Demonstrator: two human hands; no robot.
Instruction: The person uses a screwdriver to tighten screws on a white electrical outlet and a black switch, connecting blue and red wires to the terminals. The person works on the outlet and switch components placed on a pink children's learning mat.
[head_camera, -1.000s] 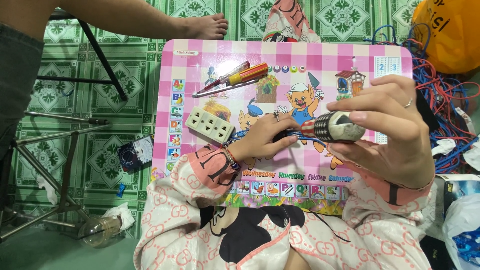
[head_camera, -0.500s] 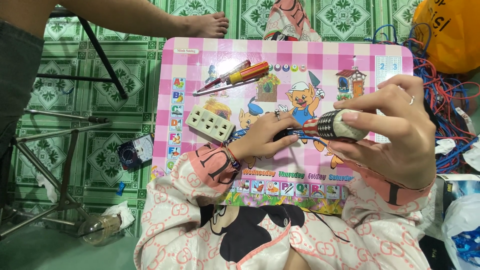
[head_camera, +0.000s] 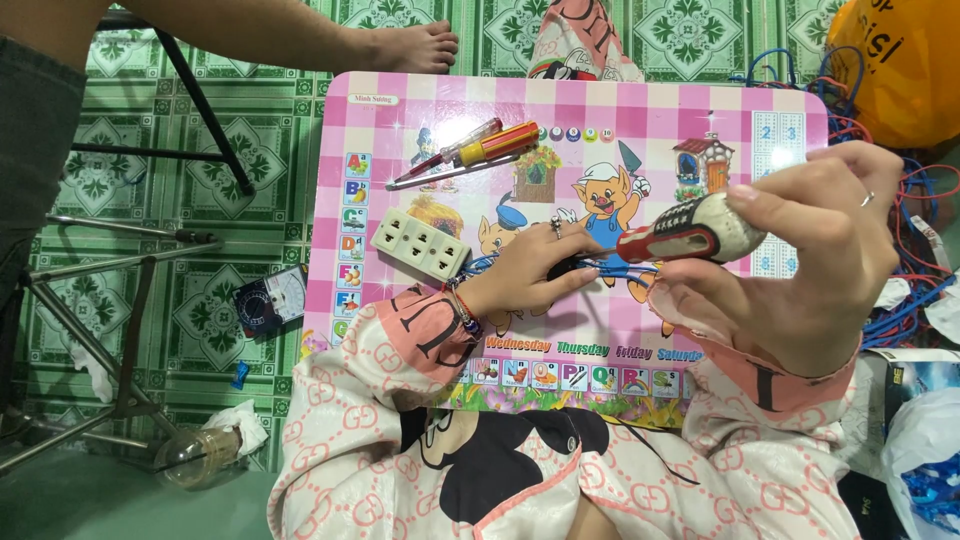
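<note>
While the left hand (head_camera: 525, 280) pins a small dark part with blue wires (head_camera: 600, 268) flat near the middle of the pink table (head_camera: 640, 110), the right hand (head_camera: 800, 265) at three o'clock wraps a red-and-cream screwdriver (head_camera: 690, 230), its tip aimed at that part. A white socket strip (head_camera: 420, 243) lies at nine o'clock, and two spare screwdrivers (head_camera: 470, 152) rest at eleven o'clock, out of the way.

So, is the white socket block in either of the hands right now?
No, the white socket block lies on the pink board, apart from the left hand and the right hand.
</note>
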